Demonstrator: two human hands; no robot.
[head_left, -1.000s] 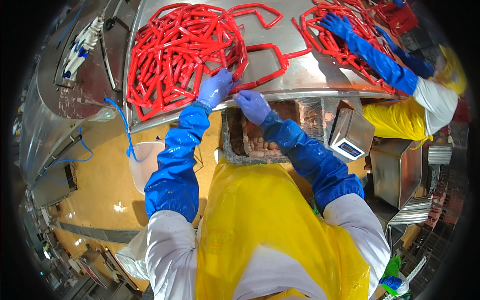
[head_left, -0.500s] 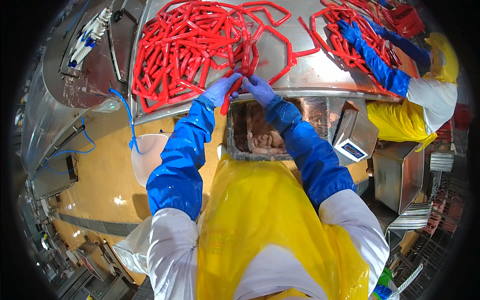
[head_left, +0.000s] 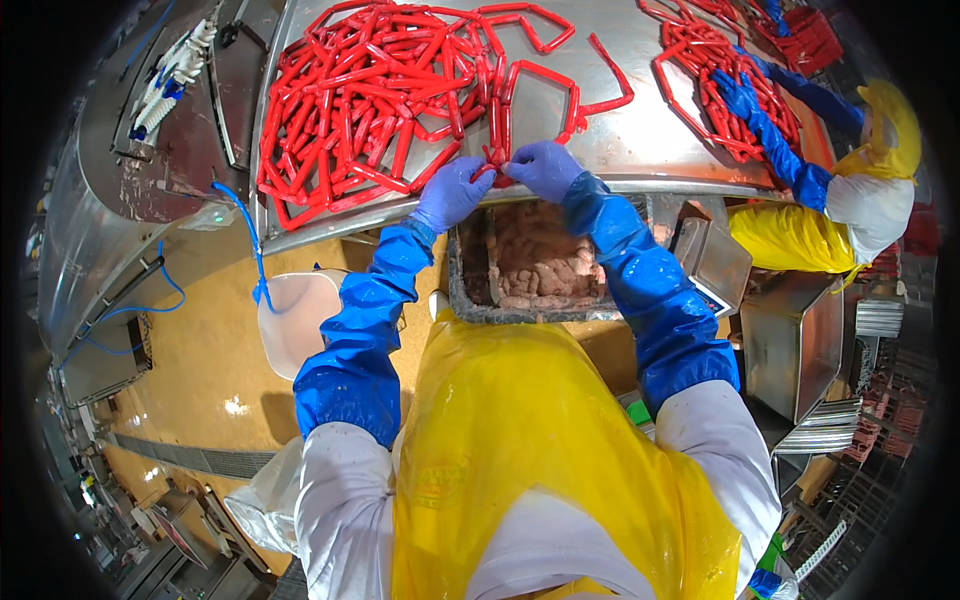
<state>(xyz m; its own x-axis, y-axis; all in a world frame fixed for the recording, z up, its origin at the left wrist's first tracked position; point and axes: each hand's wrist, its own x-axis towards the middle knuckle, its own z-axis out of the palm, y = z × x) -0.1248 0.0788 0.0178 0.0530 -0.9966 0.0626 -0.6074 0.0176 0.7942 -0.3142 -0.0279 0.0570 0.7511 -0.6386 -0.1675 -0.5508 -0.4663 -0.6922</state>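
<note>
Stainless steel table (head_left: 640,140): red sausage links (head_left: 380,100) heaped; left hand (head_left: 450,193) and right hand (head_left: 543,168) pinch one link (head_left: 492,170). Orange floor (head_left: 200,350) below.

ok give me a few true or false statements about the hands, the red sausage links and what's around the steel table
1. Both gloved hands, the left hand and the right hand, meet on one red sausage link at the near edge of the curved stainless steel table. True.
2. The person wears a green apron. False: the plastic apron is yellow.
3. A grey tub of pale pinkish meat sits under the table edge, below the hands. True.
4. Nobody else is at the table. False: a co-worker's blue-gloved hand rests on a second pile of red links at the far right.
</note>
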